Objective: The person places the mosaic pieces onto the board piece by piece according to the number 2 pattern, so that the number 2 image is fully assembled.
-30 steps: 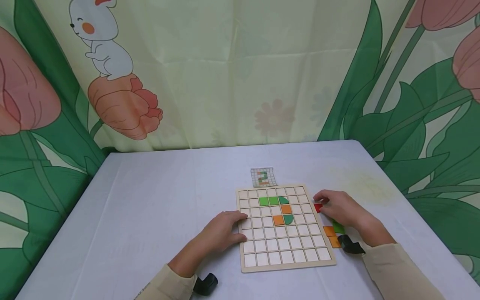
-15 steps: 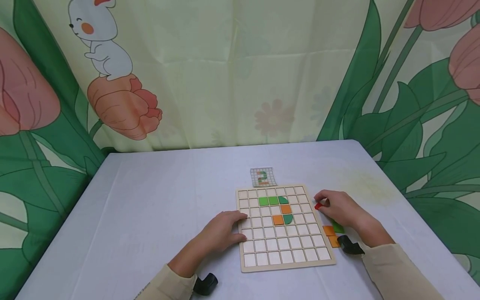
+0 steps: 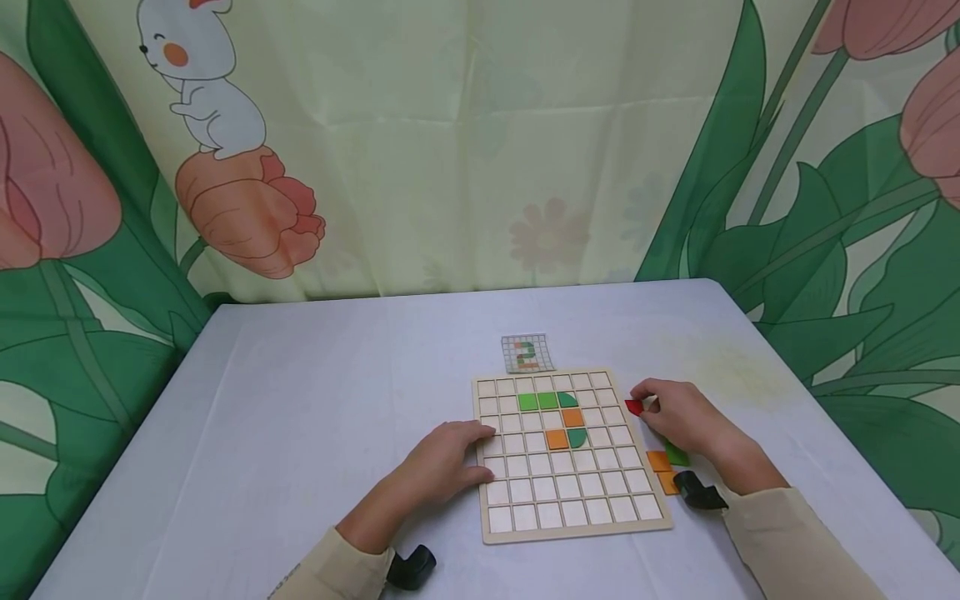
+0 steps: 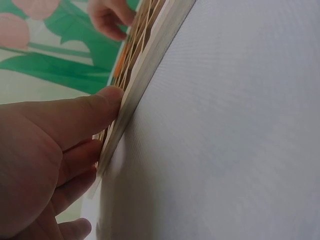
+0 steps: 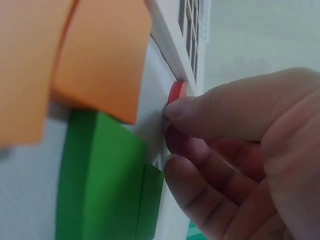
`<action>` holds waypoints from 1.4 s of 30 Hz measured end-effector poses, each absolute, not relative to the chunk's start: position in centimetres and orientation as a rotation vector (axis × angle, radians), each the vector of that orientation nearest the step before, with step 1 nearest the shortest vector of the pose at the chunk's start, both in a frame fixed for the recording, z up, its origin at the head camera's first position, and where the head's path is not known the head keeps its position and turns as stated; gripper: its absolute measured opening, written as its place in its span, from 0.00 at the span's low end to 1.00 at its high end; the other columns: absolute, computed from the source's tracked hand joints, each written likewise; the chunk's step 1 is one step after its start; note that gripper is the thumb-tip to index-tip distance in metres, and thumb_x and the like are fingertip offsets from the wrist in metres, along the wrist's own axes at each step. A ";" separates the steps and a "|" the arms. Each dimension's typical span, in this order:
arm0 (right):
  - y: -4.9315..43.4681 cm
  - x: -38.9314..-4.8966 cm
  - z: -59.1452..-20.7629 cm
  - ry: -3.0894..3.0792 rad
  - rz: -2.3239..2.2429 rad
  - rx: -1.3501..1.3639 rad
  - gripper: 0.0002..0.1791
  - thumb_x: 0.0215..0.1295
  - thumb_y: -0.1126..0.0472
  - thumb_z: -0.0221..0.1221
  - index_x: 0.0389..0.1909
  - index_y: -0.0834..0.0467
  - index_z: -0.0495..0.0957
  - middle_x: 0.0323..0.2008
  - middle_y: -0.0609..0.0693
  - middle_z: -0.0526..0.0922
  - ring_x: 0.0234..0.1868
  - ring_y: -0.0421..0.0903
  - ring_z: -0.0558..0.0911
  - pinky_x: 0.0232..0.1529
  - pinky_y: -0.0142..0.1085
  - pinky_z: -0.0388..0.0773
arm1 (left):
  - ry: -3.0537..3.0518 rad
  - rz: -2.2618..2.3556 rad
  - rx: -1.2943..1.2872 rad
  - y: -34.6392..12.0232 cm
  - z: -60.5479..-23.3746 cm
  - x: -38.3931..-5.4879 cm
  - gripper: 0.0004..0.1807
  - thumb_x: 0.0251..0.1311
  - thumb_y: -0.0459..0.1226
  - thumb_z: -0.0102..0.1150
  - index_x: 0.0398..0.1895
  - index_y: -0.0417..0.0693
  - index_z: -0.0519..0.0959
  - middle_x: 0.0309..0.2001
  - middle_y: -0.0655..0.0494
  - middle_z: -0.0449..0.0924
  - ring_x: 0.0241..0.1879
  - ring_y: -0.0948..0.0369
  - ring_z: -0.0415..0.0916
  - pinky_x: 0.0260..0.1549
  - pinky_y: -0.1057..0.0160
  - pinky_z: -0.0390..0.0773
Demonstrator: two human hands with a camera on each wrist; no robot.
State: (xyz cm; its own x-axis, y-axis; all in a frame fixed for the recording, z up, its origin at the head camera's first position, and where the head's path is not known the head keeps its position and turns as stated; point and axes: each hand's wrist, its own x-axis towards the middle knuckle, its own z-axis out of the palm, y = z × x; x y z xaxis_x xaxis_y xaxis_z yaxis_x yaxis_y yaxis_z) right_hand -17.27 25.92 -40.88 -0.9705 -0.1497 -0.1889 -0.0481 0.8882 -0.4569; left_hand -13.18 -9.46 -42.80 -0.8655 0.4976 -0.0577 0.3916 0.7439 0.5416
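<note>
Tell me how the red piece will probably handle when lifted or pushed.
The red piece is probably stiff, showing no bend where the right hand pinches it. It is likely light, being small beside that hand. Pushed while lying flat, it would probably slide rather than roll, since it looks thin.

card [image 3: 527,354]: pattern shaped like "2"; left sleeve [image 3: 333,568]: print illegible

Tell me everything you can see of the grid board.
The board is squarish, with a pale, wood-looking frame and thin dividers around white cells. It lies flat on the white table. Toward its far side sit two green squares, two orange squares and two dark green curved pieces; the other visible cells show bare white. The left hand touches its left edge with thumb and finger.
</note>
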 end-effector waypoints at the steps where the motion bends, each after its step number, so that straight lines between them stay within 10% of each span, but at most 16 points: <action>1: 25.9 -17.3 -40.9 2.837 -0.677 -0.151 0.17 0.64 0.69 0.60 0.54 0.65 0.78 0.40 0.56 0.81 0.37 0.50 0.75 0.32 0.37 0.79 | 2.745 0.787 0.709 -9.5 -42.8 -13.2 0.30 0.56 0.41 0.74 0.62 0.43 0.77 0.61 0.52 0.78 0.63 0.53 0.72 0.63 0.53 0.71; 16: 25.7 -17.1 -40.7 2.923 -0.532 -0.158 0.20 0.64 0.62 0.66 0.53 0.69 0.78 0.45 0.62 0.82 0.43 0.58 0.77 0.50 0.55 0.80 | 2.751 0.789 0.715 -9.5 -42.7 -13.1 0.30 0.57 0.41 0.74 0.63 0.44 0.77 0.61 0.52 0.78 0.63 0.53 0.72 0.63 0.54 0.71; 42: 25.8 -17.1 -40.8 2.927 -0.544 -0.230 0.20 0.64 0.61 0.65 0.53 0.68 0.78 0.45 0.61 0.81 0.41 0.56 0.76 0.49 0.55 0.80 | 2.735 0.820 0.726 -9.6 -43.0 -13.2 0.30 0.57 0.41 0.73 0.63 0.43 0.77 0.61 0.51 0.78 0.63 0.52 0.72 0.63 0.54 0.71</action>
State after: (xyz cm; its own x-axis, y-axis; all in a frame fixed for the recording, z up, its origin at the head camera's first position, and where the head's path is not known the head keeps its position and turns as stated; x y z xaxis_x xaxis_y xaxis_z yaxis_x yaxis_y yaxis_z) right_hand -17.07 25.78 -40.81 -0.9761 -0.1783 -0.1240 -0.1218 0.9223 -0.3668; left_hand -13.19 -9.60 -42.98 -0.8609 0.5069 -0.0444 0.3990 0.7265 0.5594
